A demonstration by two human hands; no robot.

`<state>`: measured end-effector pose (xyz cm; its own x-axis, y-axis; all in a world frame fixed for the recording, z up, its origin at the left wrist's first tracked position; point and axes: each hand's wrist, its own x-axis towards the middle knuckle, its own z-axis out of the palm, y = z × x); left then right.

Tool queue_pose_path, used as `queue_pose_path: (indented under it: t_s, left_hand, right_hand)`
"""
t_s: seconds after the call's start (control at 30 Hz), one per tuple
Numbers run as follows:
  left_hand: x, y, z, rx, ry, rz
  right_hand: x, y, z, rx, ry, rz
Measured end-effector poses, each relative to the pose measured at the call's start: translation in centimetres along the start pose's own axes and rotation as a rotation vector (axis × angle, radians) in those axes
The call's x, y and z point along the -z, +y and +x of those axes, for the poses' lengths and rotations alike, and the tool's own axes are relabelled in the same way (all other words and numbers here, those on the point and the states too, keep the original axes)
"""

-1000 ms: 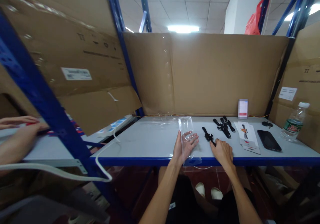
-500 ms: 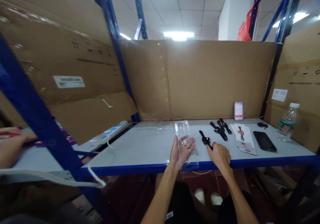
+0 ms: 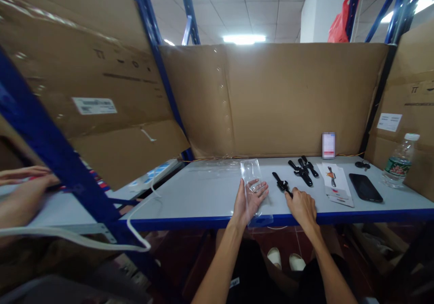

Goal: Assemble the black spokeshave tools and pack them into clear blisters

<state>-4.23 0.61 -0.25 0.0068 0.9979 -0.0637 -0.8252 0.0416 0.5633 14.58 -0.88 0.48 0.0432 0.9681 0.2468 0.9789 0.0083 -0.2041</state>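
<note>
My left hand (image 3: 249, 200) is palm up near the front edge of the table, holding a clear plastic blister pack (image 3: 251, 170) whose lower end hangs past the edge. Its fingers are loosely curled and show through the plastic. My right hand (image 3: 301, 206) is closed on the near handle of a black spokeshave (image 3: 282, 185), which points away from me with its far end near the table top. Several more black spokeshaves (image 3: 304, 173) lie in a cluster behind it. To their right is a small stack of printed cards (image 3: 334, 182) with a spokeshave pictured on top.
A dark phone (image 3: 365, 187), keys (image 3: 362, 165) and a water bottle (image 3: 399, 163) are on the right. An upright lit phone (image 3: 328, 145) leans at the back cardboard (image 3: 298, 100). Another person's hand (image 3: 25, 191) works at far left, beyond a blue post and white cable (image 3: 135, 236).
The view has shifted slightly. Both hands keep nearly the same pose, the left with the blister pack and the right on the spokeshave handle.
</note>
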Motion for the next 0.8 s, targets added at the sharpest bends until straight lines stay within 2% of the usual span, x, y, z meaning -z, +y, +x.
queue_pose_path:
  t_s: [0.37,0.8]
  left_hand:
    - [-0.3,0.1,-0.2,0.005,0.013,-0.013]
    - [0.0,0.0,-0.1,-0.003,-0.023,-0.030]
  right_hand:
    - [0.1,0.1,-0.2,0.001,0.011,-0.030]
    - [1.0,-0.2,0.0,-0.024,-0.075,-0.004]
